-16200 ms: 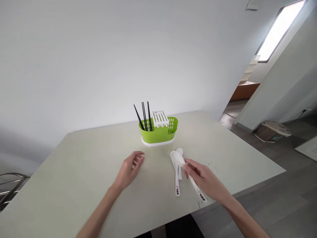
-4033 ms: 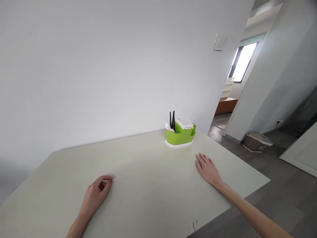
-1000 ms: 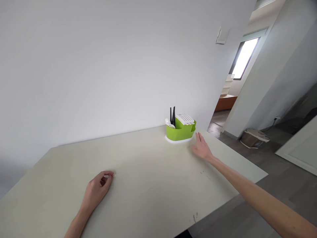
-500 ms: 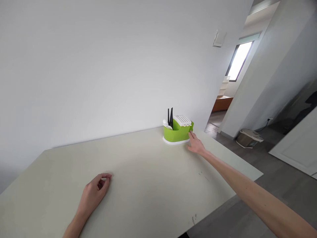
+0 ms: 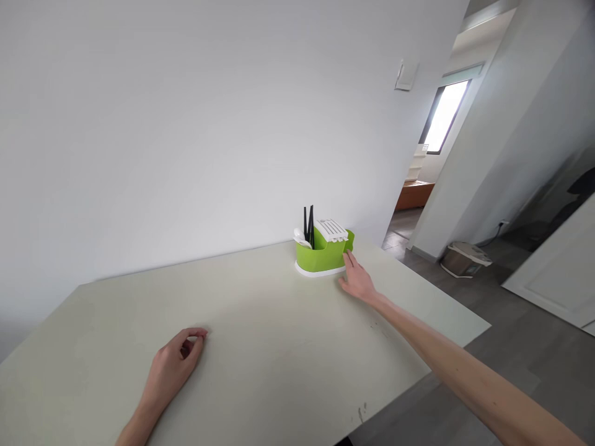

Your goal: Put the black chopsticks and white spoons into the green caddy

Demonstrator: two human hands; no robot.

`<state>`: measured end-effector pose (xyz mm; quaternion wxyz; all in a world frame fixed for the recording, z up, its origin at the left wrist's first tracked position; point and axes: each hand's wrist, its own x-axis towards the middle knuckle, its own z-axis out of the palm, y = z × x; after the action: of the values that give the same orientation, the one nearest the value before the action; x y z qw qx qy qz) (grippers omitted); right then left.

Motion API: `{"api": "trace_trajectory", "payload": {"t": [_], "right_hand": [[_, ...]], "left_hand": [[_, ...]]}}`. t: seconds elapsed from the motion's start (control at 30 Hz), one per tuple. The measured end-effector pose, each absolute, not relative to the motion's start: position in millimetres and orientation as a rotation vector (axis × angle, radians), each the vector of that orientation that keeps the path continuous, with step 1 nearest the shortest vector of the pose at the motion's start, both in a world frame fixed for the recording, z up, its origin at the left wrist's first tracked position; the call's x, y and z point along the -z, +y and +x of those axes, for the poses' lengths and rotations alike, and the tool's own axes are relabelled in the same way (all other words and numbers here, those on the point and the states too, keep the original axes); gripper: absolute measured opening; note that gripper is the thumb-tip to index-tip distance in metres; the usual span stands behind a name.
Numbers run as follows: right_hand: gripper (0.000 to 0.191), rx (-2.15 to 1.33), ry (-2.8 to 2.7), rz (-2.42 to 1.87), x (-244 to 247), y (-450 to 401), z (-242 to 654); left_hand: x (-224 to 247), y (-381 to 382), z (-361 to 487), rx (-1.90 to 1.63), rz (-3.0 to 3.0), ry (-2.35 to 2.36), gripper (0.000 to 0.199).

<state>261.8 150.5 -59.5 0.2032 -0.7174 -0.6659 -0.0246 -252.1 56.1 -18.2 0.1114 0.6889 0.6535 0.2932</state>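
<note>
While left hand [image 5: 174, 359] rests curled narrow on table [image 5: 260, 347], right hand [image 5: 359, 282], fingers outstretched, at green caddy [image 5: 321, 258]

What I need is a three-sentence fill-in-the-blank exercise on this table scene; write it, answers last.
The caddy has a body coloured ____ above its white base.
The chopsticks in it are coloured ____.
Of the left hand and right hand, the one nearer the caddy is the ____.

Answers: green; black; right.
</note>
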Motion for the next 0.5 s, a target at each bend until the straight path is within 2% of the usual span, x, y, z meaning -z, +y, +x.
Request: {"api": "trace_trajectory", "payload": {"t": [0.5], "right_hand": [[0.084, 0.066, -1.928, -1.925, 49.0, 143.1, 207.5]], "left_hand": [[16.8, 55.4, -249.6, -0.835, 2.028, 1.918, 0.037]]}}
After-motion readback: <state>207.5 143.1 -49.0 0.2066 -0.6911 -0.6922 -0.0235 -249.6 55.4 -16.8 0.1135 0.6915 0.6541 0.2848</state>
